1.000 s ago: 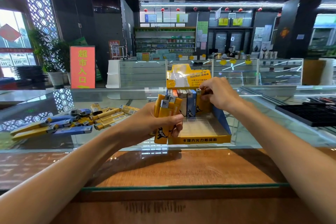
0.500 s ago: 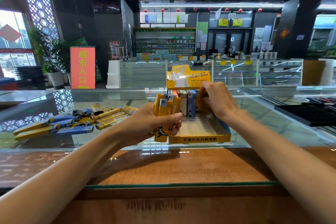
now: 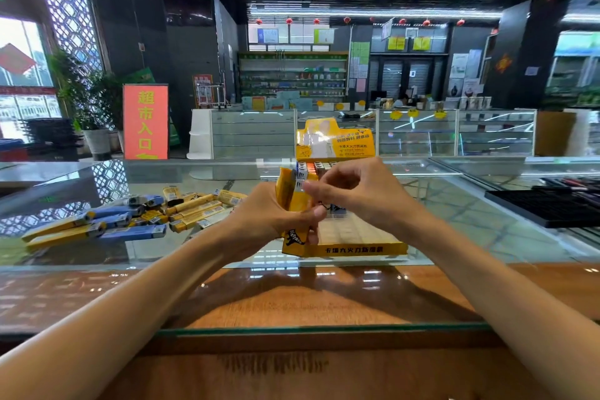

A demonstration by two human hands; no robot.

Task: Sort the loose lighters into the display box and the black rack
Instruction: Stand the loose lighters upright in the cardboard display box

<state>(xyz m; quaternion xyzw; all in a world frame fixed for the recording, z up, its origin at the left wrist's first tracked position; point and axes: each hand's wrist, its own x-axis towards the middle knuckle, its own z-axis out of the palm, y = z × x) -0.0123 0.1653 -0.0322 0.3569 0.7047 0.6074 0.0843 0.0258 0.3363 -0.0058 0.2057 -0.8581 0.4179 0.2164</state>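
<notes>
My left hand (image 3: 269,221) grips a bunch of yellow lighters (image 3: 292,201) upright, just in front of the yellow display box (image 3: 363,248). My right hand (image 3: 354,195) is at the top of that bunch, its thumb and forefinger pinching the metal head of one lighter. A row of lighters (image 3: 316,169) stands at the back of the box, partly hidden behind my hands. Loose yellow and blue lighters (image 3: 130,221) lie in a pile on the glass counter to the left. The black rack (image 3: 548,208) lies flat at the far right.
The glass counter (image 3: 454,237) has a wooden front edge (image 3: 292,302) close to me. The box's upright yellow header card (image 3: 334,140) rises behind the lighters. More glass showcases, an orange sign (image 3: 146,122) and shop shelving stand beyond the counter.
My right hand left the lighters at the back of the box and came left and nearer, onto the top of the bunch in my left hand. The left hand stayed put.
</notes>
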